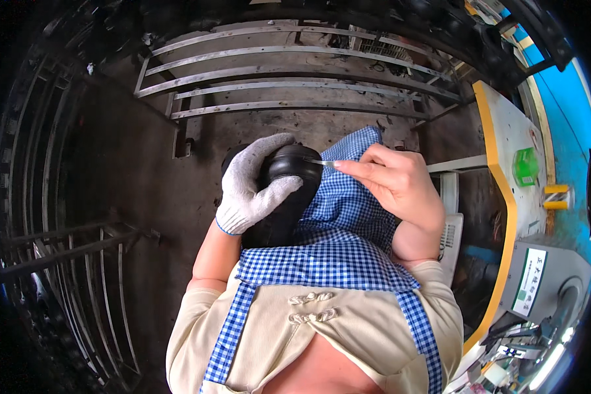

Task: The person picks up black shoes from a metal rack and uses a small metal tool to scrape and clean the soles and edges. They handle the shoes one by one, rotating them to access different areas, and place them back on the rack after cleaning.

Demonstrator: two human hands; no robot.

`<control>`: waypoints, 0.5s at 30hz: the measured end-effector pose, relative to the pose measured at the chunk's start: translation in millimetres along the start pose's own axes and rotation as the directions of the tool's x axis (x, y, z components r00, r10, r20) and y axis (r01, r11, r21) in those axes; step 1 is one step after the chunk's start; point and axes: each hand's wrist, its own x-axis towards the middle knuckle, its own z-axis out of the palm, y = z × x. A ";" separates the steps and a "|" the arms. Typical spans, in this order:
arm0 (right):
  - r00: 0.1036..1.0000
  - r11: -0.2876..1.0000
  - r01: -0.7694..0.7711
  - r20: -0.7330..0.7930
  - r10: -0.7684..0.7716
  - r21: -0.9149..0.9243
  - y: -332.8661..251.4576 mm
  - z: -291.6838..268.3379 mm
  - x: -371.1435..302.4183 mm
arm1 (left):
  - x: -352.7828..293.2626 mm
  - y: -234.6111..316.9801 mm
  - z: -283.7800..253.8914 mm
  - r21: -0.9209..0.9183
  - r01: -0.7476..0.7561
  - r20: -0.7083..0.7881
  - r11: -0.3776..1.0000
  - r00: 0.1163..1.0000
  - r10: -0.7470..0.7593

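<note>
In a white knit glove, my left hand (pixel 255 187) is closed round a glossy black shoe (pixel 286 165) with a rounded end, held above my lap. Its fingers wrap over the far side and the thumb presses the near side. My bare right hand (pixel 400 180) pinches a thin, pale metal tool (pixel 323 162) between thumb and fingers. The tool's tip meets the right side of the shoe's rounded end; its exact kind is too small to tell. Beneath both hands lies a blue-and-white checked apron (pixel 338 210).
Metal rack rails (pixel 295 69) cross the far side, and another rack (pixel 105 289) stands at left. On my right is a yellow-edged white table (pixel 505 141) bearing a green container (pixel 525 166), a yellow roll (pixel 557 196) and a grey machine (pixel 548 276).
</note>
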 end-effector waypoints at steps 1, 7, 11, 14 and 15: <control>1.000 1.000 -0.004 -0.009 0.004 -0.016 -4.1 2.1 2.1 | 0.4 -0.1 1.1 -0.003 0.002 0.006 1.000 1.000 -0.002; 1.000 1.000 0.016 -0.020 -0.016 0.004 -10.4 6.4 11.5 | 1.2 -1.8 4.0 -0.041 0.001 0.018 0.999 1.000 -0.001; 1.000 1.000 -0.001 -0.026 0.002 0.018 1.0 2.0 -0.5 | -1.2 -1.4 -0.2 -0.018 0.017 0.002 1.000 1.000 -0.017; 1.000 1.000 -0.004 -0.016 0.004 0.024 0.4 1.1 -1.4 | -0.3 -1.6 0.6 -0.005 -0.012 0.004 1.000 1.000 0.012; 1.000 1.000 -0.003 -0.020 0.003 0.028 -0.7 1.4 -0.5 | 0.1 -1.4 0.7 -0.001 -0.009 0.008 1.000 1.000 0.009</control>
